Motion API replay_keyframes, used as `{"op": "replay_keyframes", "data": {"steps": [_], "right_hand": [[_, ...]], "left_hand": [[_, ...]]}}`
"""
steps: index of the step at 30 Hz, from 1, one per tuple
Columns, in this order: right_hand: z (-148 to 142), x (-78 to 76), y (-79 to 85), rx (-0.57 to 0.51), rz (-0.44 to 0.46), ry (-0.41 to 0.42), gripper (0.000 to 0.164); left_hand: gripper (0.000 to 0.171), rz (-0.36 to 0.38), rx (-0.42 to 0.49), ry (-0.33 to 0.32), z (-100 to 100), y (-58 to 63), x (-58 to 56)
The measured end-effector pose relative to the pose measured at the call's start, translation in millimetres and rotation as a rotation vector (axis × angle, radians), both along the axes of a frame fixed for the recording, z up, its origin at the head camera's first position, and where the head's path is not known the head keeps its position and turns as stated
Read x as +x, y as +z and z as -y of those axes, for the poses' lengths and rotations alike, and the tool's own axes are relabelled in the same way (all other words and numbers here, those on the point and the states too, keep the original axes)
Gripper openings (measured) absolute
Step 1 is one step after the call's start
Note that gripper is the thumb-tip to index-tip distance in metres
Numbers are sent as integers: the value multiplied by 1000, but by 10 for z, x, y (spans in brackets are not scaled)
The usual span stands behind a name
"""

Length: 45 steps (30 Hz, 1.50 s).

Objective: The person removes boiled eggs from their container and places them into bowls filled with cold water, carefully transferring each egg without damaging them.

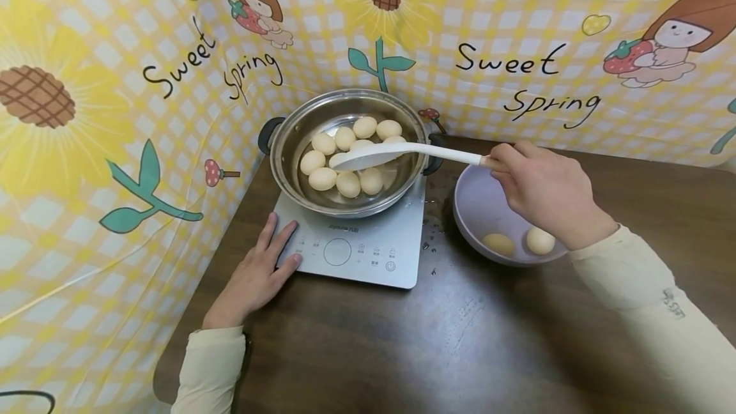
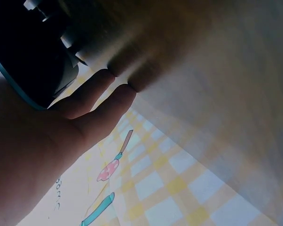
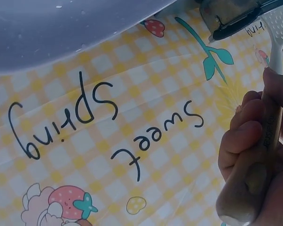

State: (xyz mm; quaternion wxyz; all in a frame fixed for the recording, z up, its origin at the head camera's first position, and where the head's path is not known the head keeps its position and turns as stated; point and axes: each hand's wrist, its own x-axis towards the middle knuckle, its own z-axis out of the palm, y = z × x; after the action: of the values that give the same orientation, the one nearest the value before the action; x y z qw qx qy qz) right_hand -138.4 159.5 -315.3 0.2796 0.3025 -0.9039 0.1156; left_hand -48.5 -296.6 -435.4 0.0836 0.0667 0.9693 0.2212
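Note:
My right hand (image 1: 546, 187) grips the wooden handle (image 3: 252, 179) of a white slotted spoon (image 1: 374, 156). The spoon's head hangs over a steel pot (image 1: 299, 130), above several pale eggs (image 1: 322, 179) in it, and hides part of some. In the right wrist view, holes show in the spoon's head. The pot stands on a white induction cooker (image 1: 368, 267). My left hand (image 1: 253, 280) rests its spread fingers on the cooker's left front edge. Beneath my right forearm, a lilac bowl (image 1: 468, 203) holds a brownish egg (image 1: 499, 245) and a paler egg (image 1: 540, 241); the arm covers part of the bowl.
Everything stands on a dark wooden table (image 1: 368, 350). Water drops (image 1: 434, 248) lie between the cooker and the bowl. A yellow checked cloth (image 1: 322, 50) with sunflowers hangs behind and to the left. Black handles (image 1: 269, 135) jut from the pot's sides.

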Motion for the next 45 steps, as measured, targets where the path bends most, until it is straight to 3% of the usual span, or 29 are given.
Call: {"op": "replay_keyframes", "data": {"steps": [16, 25, 34, 38, 45], "right_hand": [[-70, -27, 65, 27, -82, 15, 17], [-126, -20, 142, 43, -92, 91, 16], [25, -27, 203, 126, -86, 145, 15], [119, -44, 239, 171, -21, 132, 10], [229, -64, 277, 265, 122, 144, 22]], "left_hand": [[65, -11, -2, 1, 6, 12, -15], [65, -13, 0, -1, 10, 42, -49], [65, -12, -13, -5, 18, 12, -57], [65, -9, -12, 7, 19, -4, -36], [65, -6, -7, 10, 8, 1, -10]]}}
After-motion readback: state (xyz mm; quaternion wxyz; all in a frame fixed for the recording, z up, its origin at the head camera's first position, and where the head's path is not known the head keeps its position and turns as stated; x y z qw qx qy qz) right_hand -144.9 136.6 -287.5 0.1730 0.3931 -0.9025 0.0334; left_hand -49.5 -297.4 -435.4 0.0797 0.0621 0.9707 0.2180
